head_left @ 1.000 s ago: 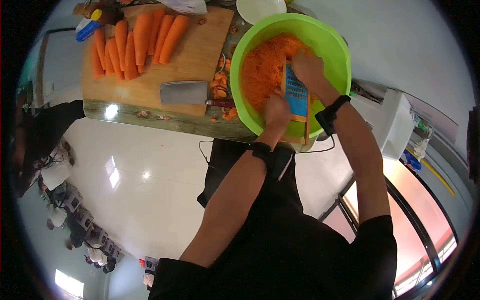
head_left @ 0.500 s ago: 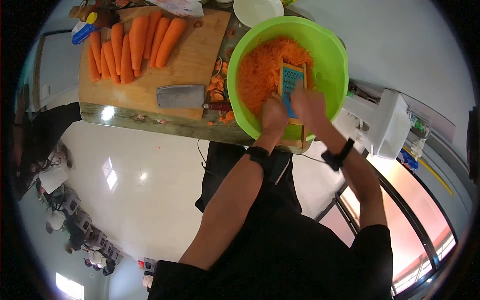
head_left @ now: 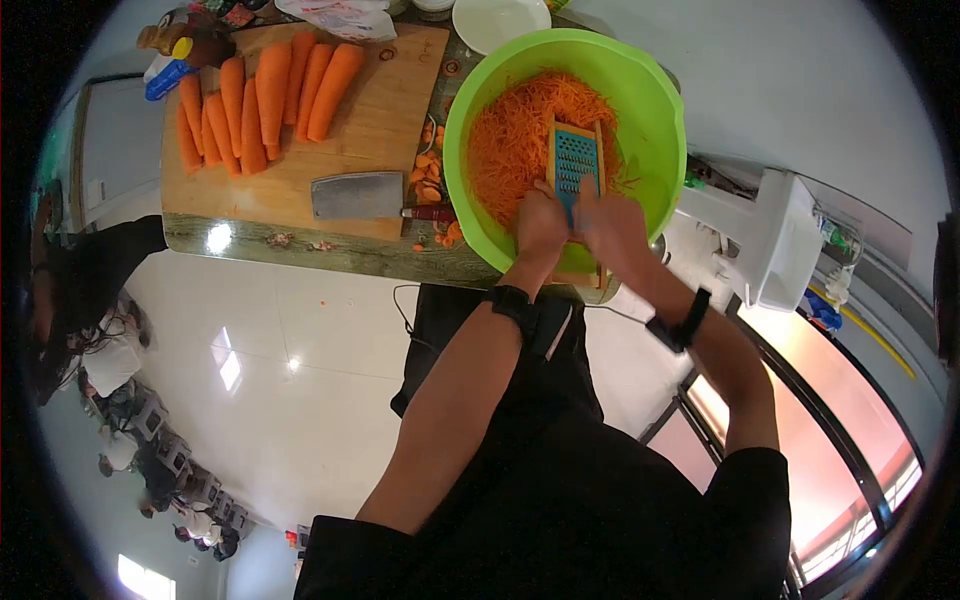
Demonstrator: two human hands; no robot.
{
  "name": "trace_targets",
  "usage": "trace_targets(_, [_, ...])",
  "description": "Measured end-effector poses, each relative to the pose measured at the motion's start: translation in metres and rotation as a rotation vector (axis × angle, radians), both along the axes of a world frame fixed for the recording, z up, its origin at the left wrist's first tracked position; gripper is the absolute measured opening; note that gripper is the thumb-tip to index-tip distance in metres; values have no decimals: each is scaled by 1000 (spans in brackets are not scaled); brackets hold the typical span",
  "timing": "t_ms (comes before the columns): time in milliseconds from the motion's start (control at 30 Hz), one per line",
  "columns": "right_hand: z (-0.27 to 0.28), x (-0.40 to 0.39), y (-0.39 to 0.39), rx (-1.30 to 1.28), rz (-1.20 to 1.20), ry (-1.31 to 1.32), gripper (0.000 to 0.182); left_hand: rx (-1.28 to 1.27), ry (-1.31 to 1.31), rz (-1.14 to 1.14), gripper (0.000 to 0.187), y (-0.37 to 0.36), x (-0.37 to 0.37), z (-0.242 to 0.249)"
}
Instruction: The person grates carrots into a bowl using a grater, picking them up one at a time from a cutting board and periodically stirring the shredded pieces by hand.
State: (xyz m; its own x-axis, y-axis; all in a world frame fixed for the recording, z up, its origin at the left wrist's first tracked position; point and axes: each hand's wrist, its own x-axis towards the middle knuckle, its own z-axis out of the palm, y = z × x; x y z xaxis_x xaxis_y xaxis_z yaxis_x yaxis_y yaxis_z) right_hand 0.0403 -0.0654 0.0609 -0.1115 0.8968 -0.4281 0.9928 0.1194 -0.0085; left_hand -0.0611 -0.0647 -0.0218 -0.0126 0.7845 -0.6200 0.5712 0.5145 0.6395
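A wood-framed grater (head_left: 575, 155) with a blue perforated plate leans inside the green basin (head_left: 655, 130), its lower end over the near rim. My left hand (head_left: 541, 222) is closed around the grater's left side. Against the lower part of the blue plate, my right hand (head_left: 612, 228) is closed with fingers bent down; whatever it holds is hidden beneath them. Shredded carrot (head_left: 505, 140) is heaped in the basin, left of and behind the grater.
Several peeled carrots (head_left: 272, 95) lie on the cutting board (head_left: 385, 120) at left, with a cleaver (head_left: 357, 195) near its front edge. Carrot scraps (head_left: 427, 170) sit between board and basin. A white bowl (head_left: 500, 22) stands behind. A person in dark clothes (head_left: 100, 260) is at far left.
My right hand has slid down the grater toward me, showing more of the blue plate. My left hand keeps its grip on the frame. The whole view has shifted slightly.
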Motion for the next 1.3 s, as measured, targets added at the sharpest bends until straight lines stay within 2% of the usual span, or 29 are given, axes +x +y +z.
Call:
trace_targets(33, [9,-6,-13,-65,-53,6,33,-132,-69,97,55,4,1,3])
trace_targets(67, [14,-8,-18,-131,-106,13,34,-133,-72,100,55,3,1,1])
trace_targets(133, [9,-6,-8,-93,-79,-11,34,-40,45,-18,58,0,-1,-9])
trace_targets(200, [-1,-3,8,-64,-62,-28,33,16,74,-40,57,-4,-1,-8])
trace_targets(267, [-20,8,38,6,95,13,18,73,96,-71,56,-3,-3,-5])
trace_targets(367, [-53,22,64,135,59,46,18,-9,-49,27,55,3,2,1])
trace_targets(433, [-70,29,87,163,11,-14,20,-187,-73,22,40,11,-3,12])
trace_targets(500, [-86,30,99,187,-30,-50,23,-85,-1,-14,46,-2,0,-4])
trace_targets(533, [-91,36,107,225,40,-22,24,14,63,-50,55,0,-1,-8])
trace_targets(567, [-95,40,106,252,104,-1,25,17,68,-50,55,-2,-2,-11])
trace_targets(667, [-63,25,86,132,47,-50,30,22,21,-15,55,-7,3,-17])
trace_targets(733, [-50,20,58,-27,18,-39,33,247,148,-146,55,-18,9,-44])
trace_targets(767, [-30,12,39,-23,16,-2,34,243,142,-140,55,-18,10,-42])
trace_targets(833, [-1,-3,10,-14,24,32,36,100,62,10,54,-9,9,-33])
trace_targets(867, [6,-9,-2,-77,-74,22,36,99,61,17,54,-5,7,-27])
trace_targets(900, [9,-11,-6,-139,-173,13,36,34,57,18,54,-2,4,-21])
trace_targets(1033, [-7,-3,6,-158,-115,-51,35,-27,8,-44,54,0,-3,-2])
trace_targets(1067, [-33,11,22,-83,-29,-82,38,-31,14,-42,54,0,-3,-2])
trace_targets(1133, [-61,22,55,6,66,-106,41,173,-39,50,55,-10,-1,-9])
trace_targets(1200, [-77,33,84,29,72,-107,41,110,5,36,55,-7,1,-2])
trace_targets(1267, [-98,41,105,343,64,-40,25,61,65,36,55,-5,1,-5])
trace_targets(1300, [-99,39,115,352,68,-24,25,142,91,6,55,-5,0,-9])
